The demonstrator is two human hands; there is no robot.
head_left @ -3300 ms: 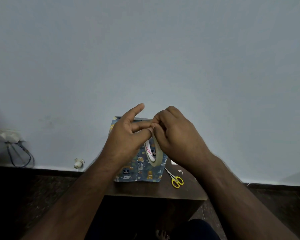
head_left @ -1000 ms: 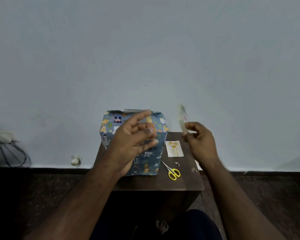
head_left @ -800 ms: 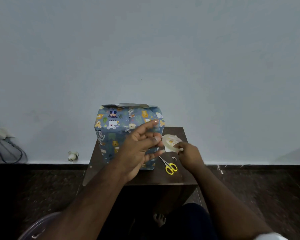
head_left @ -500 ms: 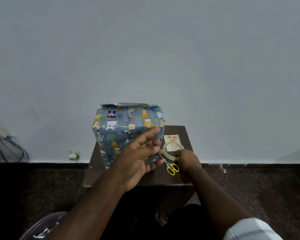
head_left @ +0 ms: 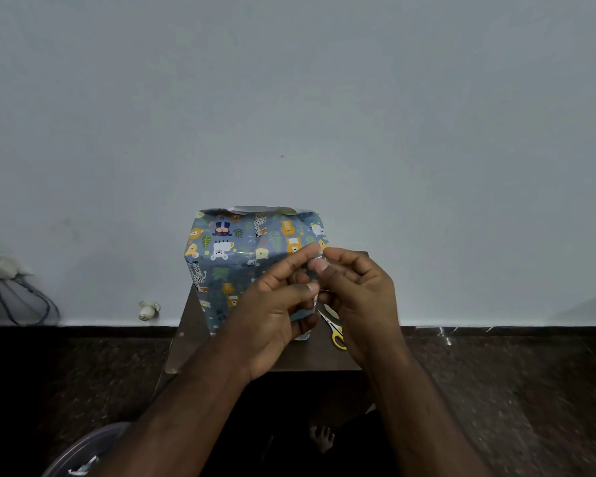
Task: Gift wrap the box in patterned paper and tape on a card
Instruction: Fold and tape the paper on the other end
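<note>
Wrapped box stands just behind both hands; left hand and right hand pinch a tape piece between fingertips.

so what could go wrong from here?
1. The clear tape strip pinched between the left hand and right hand may fold and stick to itself or the fingers.
2. The wrapped box stands unheld and its top flaps look unsealed, so pressing tape on could shift it.

Both my forearms reach in from the near edge, hands meeting at centre. My left hand and right hand have fingers curled, fingertips pinched together on something small, too blurred to name.
</note>
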